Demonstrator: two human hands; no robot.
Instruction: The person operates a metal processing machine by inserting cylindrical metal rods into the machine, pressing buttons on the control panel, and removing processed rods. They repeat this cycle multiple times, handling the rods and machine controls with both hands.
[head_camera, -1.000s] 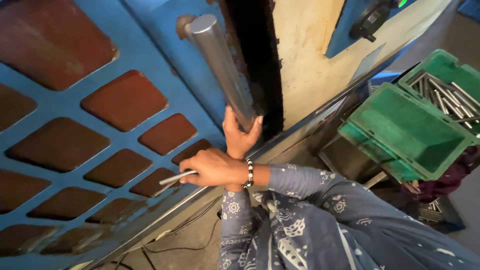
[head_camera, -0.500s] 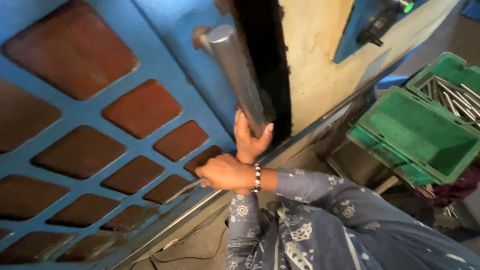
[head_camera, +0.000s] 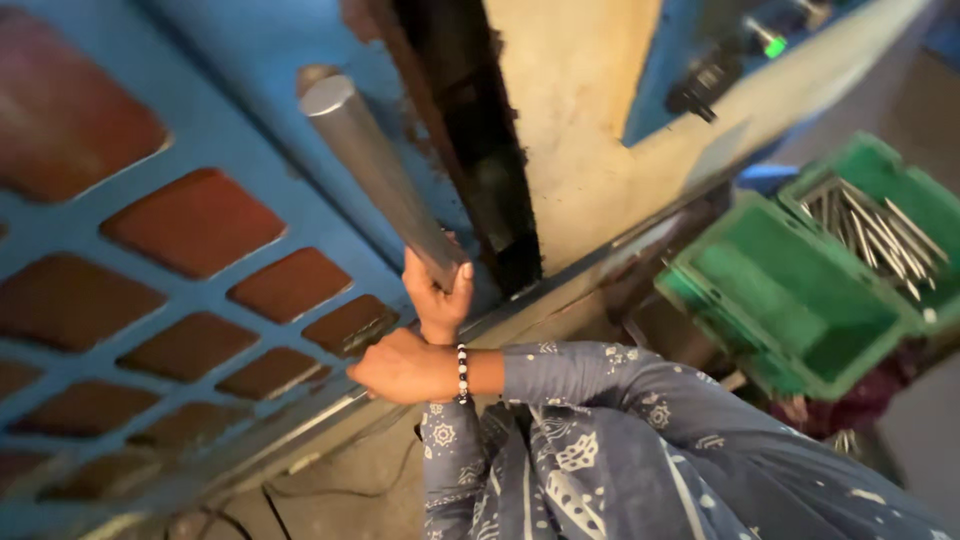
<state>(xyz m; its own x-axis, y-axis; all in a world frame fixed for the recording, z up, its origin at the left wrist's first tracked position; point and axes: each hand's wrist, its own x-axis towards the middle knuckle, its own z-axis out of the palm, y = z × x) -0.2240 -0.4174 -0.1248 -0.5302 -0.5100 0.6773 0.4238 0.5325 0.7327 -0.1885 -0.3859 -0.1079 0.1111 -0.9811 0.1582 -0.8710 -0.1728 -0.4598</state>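
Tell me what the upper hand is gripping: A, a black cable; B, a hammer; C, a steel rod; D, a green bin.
C: the left hand has its fingers wrapped around the lower end of the steel rod.

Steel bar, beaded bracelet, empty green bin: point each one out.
steel bar (head_camera: 375, 170), head view, on the middle of its shiny shaft.
beaded bracelet (head_camera: 462, 372), head view, on the beads across the wrist.
empty green bin (head_camera: 790, 300), head view, on its bare inner floor.
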